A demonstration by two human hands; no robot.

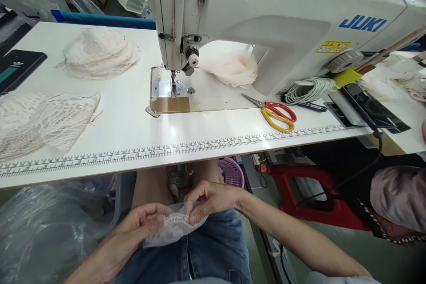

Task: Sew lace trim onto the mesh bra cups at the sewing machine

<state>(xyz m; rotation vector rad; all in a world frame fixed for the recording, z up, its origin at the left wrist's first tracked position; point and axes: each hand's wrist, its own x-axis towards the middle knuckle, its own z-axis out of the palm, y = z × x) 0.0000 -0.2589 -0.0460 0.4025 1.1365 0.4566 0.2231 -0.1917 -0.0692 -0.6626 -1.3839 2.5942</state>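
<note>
Both hands are low in my lap, below the table's front edge. My left hand [143, 226] is closed on the left end of a small white lace piece [173, 229]. My right hand [208, 199] pinches the same piece from above at its scalloped edge. The lace rests over my blue jeans [216, 248]. The white Juki sewing machine [273, 22] stands on the white table [133, 124] ahead, its needle [173, 75] over the metal plate.
Lace pieces lie stacked at the far left [98, 53] and near left [36, 120]; another pile [233, 69] sits under the machine arm. Scissors with red and yellow handles [278, 113] lie right of the needle. A plastic bag [43, 230] is at my left, a red stool [309, 195] at right.
</note>
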